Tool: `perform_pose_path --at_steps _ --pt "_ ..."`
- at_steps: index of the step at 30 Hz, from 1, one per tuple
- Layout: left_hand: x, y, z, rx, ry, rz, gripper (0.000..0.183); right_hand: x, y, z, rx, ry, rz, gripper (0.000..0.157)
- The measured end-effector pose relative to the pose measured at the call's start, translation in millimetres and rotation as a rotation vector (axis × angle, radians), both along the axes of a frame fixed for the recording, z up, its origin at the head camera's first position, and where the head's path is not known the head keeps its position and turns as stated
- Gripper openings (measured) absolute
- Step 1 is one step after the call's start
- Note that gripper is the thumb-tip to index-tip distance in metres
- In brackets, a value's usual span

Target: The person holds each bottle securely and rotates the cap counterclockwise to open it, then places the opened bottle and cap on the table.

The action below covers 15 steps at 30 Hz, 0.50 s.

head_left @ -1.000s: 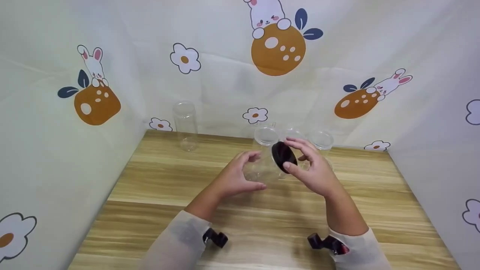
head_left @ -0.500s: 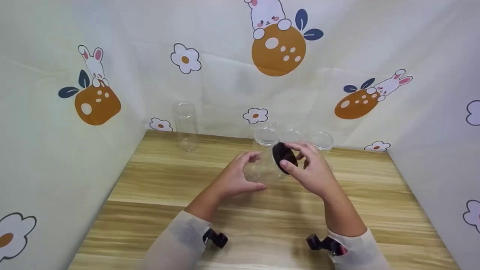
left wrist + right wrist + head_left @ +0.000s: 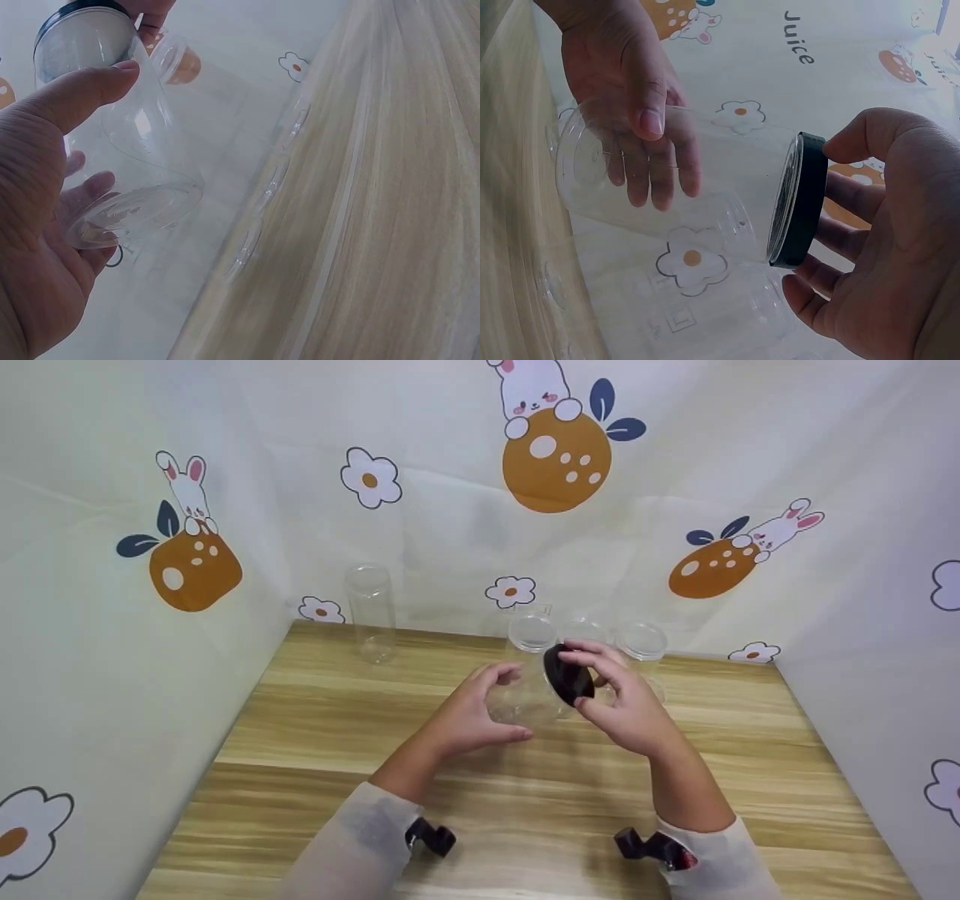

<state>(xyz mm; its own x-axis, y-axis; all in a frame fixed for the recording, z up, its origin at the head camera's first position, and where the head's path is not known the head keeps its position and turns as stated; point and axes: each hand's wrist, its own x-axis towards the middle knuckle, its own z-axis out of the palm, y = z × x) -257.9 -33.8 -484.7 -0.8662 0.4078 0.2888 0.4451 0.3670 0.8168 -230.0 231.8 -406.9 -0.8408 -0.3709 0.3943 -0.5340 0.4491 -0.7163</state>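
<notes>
A clear, see-through jar (image 3: pixel 529 697) lies tilted in the air above the table, with its black lid (image 3: pixel 564 679) on the mouth end, facing right. My left hand (image 3: pixel 474 716) holds the jar's body, the thumb on one side and the fingers round the other, as the left wrist view shows on the jar (image 3: pixel 150 142). At the mouth end my right hand (image 3: pixel 628 705) grips the rim of the lid between thumb and fingers. The right wrist view shows the lid (image 3: pixel 808 202) seated over the jar's opening. Nothing is visible inside the jar.
Behind the hands stand a clear jar (image 3: pixel 532 634), another clear jar (image 3: pixel 583 628) and a third clear jar (image 3: pixel 643 641) in a row. One tall clear jar (image 3: pixel 371 607) stands apart at the back left. Printed cloth walls (image 3: pixel 442 532) enclose the wooden table (image 3: pixel 315 735).
My right fingers have shifted along the lid, and the thumb has moved from its face toward its lower edge. The left hand and the jar have hardly moved.
</notes>
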Motion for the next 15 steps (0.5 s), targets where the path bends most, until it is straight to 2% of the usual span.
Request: perform_pose_path --at_steps 7,10,15 --pt "1.8 0.2 2.4 -0.006 -0.02 0.01 0.099 0.7 0.1 0.7 -0.012 -0.017 -0.019 0.053" --pt "2.1 0.3 2.8 -0.002 -0.022 0.008 0.099 -0.9 0.4 -0.6 0.003 -0.036 -0.074 0.049" --pt "1.9 0.9 1.9 0.008 -0.011 0.009 0.098 -3.6 -0.2 -2.6 0.083 -0.085 -0.183 0.054"
